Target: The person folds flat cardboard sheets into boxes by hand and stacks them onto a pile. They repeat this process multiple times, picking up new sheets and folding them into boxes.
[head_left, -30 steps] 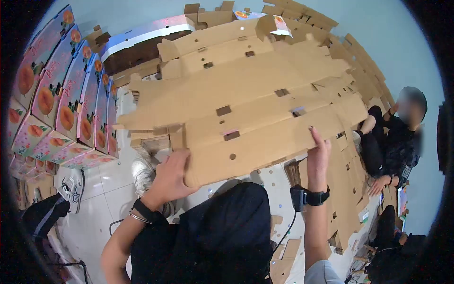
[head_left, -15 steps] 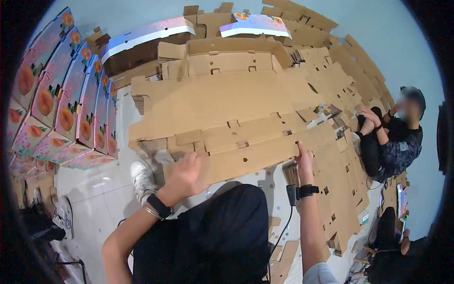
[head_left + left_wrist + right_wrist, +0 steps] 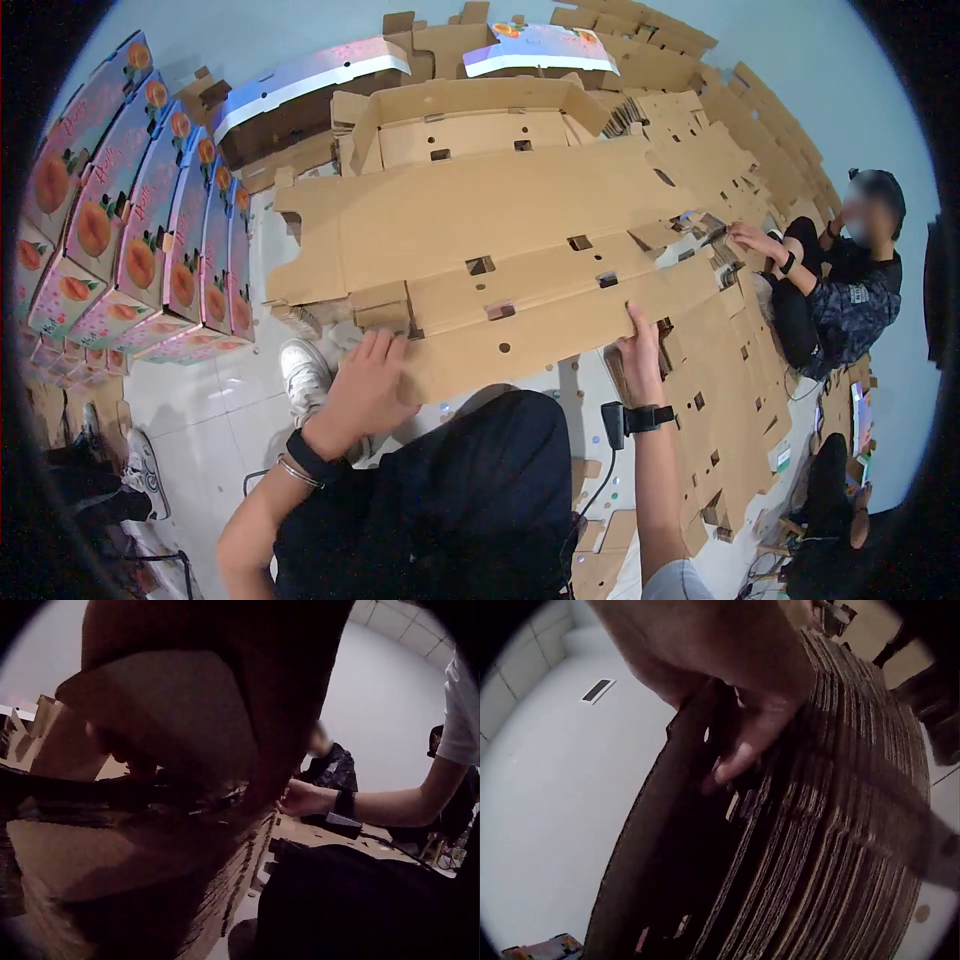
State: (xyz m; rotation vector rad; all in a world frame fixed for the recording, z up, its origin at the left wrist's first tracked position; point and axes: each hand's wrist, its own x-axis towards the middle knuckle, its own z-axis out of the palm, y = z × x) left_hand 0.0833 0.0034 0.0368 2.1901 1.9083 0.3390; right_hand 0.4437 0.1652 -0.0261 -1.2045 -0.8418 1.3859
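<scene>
A flat brown cardboard box blank (image 3: 550,335) with cut slots and round holes spans the middle of the head view, on top of a stack of similar sheets (image 3: 840,825). My left hand (image 3: 368,385) grips its near left corner, fingers over the top. Farther right along the near edge, my right hand (image 3: 641,352) holds the blank with the thumb on top. In the right wrist view, its fingers curl at the slotted sheet beside the layered edges. The left wrist view is dark, with my left hand (image 3: 195,697) over the stacked cardboard.
Printed peach boxes (image 3: 95,230) stand in a row at left. A folded-up cardboard piece (image 3: 480,100) sits behind the blank. More flattened cardboard (image 3: 730,400) spreads to the right, where a person (image 3: 850,290) sits. My shoe (image 3: 303,370) is beside the stack.
The blank has come down from a raised position onto the stack, uncovering the printed panel at the back. My right hand has moved slightly left and down. The seated person's arm now reaches toward the cardboard.
</scene>
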